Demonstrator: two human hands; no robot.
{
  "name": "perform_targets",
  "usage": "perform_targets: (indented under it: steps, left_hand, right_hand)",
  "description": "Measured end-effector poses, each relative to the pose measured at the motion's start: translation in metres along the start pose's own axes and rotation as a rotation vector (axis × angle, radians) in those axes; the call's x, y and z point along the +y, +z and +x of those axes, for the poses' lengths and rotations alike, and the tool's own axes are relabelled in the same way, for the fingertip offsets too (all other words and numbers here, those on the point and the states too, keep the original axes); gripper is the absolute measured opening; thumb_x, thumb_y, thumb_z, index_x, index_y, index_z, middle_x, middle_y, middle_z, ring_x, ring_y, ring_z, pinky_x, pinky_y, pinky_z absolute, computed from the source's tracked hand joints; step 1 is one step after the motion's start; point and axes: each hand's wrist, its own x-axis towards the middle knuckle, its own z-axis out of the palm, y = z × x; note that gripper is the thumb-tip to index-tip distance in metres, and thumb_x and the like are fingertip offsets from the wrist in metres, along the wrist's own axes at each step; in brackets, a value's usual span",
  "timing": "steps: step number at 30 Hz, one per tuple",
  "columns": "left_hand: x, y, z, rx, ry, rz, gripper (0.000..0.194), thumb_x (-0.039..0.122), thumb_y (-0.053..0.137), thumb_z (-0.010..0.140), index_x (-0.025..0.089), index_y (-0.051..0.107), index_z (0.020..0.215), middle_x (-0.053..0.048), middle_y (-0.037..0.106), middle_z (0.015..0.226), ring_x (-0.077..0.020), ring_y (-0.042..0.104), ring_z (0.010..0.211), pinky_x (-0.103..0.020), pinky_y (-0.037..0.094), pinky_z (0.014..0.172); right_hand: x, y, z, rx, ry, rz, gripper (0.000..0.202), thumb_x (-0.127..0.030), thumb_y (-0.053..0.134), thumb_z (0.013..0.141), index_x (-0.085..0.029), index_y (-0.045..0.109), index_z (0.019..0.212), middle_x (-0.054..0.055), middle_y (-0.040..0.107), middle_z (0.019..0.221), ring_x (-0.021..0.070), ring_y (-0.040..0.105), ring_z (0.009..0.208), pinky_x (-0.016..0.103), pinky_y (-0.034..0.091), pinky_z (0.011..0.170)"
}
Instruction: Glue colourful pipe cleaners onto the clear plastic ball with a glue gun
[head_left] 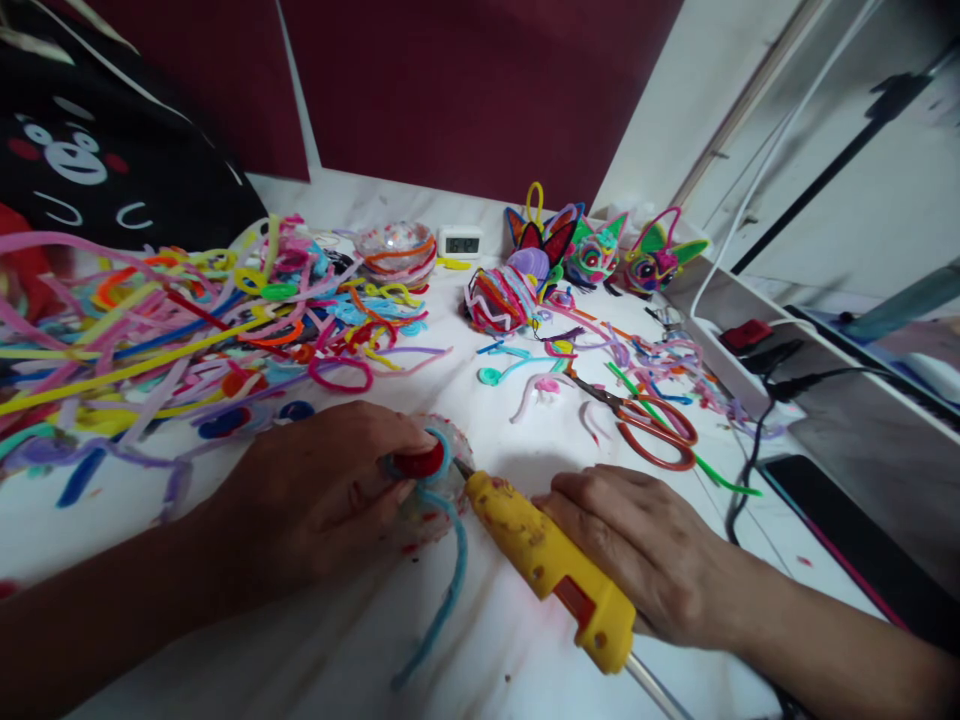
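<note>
My left hand (330,490) pinches a small red disc (420,460) with a light blue pipe cleaner (452,570) curled round its edge. The pipe cleaner's loose tail hangs down toward the table's near side. Under the disc lies a clear roundish piece (442,515) with red specks, partly covered by my fingers. A yellow hot glue gun (551,565) is gripped in my right hand (637,550), its dark nozzle right at the blue rim of the disc. Whether the nozzle touches the rim, I cannot tell. A glue stick (656,685) sticks out of the gun's rear.
Many pipe cleaners (187,340) heap up at left. Orange-handled scissors (652,430) lie at right, near a phone (862,540) and black cable (750,470). Behind stand a wrapped ball (501,300), a clear bowl (395,250), a small clock (460,242) and colourful eared figures (596,250).
</note>
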Motion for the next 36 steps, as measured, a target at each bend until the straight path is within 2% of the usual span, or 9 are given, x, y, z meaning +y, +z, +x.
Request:
perform_targets:
  steps: [6,11,16,23,28,36]
  left_hand:
    - [-0.001,-0.002,0.002,-0.017,0.028,-0.027,0.021,0.020,0.055,0.103,0.026,0.060,0.123,-0.001,0.076,0.112,-0.0130,0.074,0.103,-0.020,0.059,0.092]
    - [-0.003,-0.001,0.001,-0.011,0.041,-0.025,0.021,0.020,0.056,0.103,0.025,0.062,0.123,-0.001,0.076,0.112,-0.0129,0.073,0.105,-0.021,0.058,0.095]
    - [-0.003,0.002,-0.001,0.026,0.038,-0.020,0.020,0.023,0.058,0.104,0.024,0.064,0.123,-0.002,0.077,0.112,-0.0143,0.074,0.106,-0.022,0.059,0.095]
    - [-0.003,0.001,-0.001,0.006,0.041,-0.012,0.021,0.023,0.057,0.104,0.023,0.063,0.125,-0.002,0.077,0.114,-0.0138,0.072,0.110,-0.022,0.058,0.098]
    - [-0.002,-0.001,0.000,-0.014,0.039,-0.012,0.021,0.022,0.057,0.105,0.024,0.061,0.125,-0.001,0.076,0.113,-0.0135,0.072,0.106,-0.023,0.058,0.096]
    - [-0.001,0.000,0.001,-0.010,0.014,-0.062,0.020,0.023,0.057,0.104,0.025,0.062,0.123,-0.003,0.077,0.112,-0.0157,0.074,0.102,-0.025,0.060,0.087]
  right_hand:
    - [-0.004,-0.004,0.001,-0.028,-0.010,0.025,0.033,-0.010,0.031,0.113,-0.003,0.063,0.113,0.013,0.072,0.086,0.0190,0.064,0.067,0.034,0.057,0.060]
    - [-0.007,-0.003,0.003,-0.009,-0.033,0.077,0.034,-0.010,0.031,0.113,0.001,0.063,0.113,0.018,0.074,0.089,0.0206,0.062,0.066,0.035,0.054,0.056]
    - [-0.009,-0.002,0.005,-0.013,-0.046,0.089,0.033,-0.008,0.034,0.111,0.003,0.065,0.114,0.018,0.074,0.088,0.0220,0.063,0.067,0.036,0.052,0.054]
    - [-0.011,-0.001,0.011,-0.002,-0.055,0.106,0.037,-0.010,0.032,0.112,0.000,0.067,0.108,0.016,0.074,0.085,0.0217,0.065,0.066,0.036,0.054,0.055]
    - [-0.010,-0.002,0.010,0.006,-0.041,0.070,0.034,-0.008,0.033,0.112,0.001,0.065,0.112,0.016,0.074,0.085,0.0218,0.066,0.067,0.035,0.055,0.056]
    - [-0.005,-0.005,0.000,-0.029,-0.008,0.006,0.037,-0.014,0.029,0.114,-0.002,0.064,0.114,0.018,0.074,0.093,0.0216,0.068,0.072,0.035,0.058,0.064]
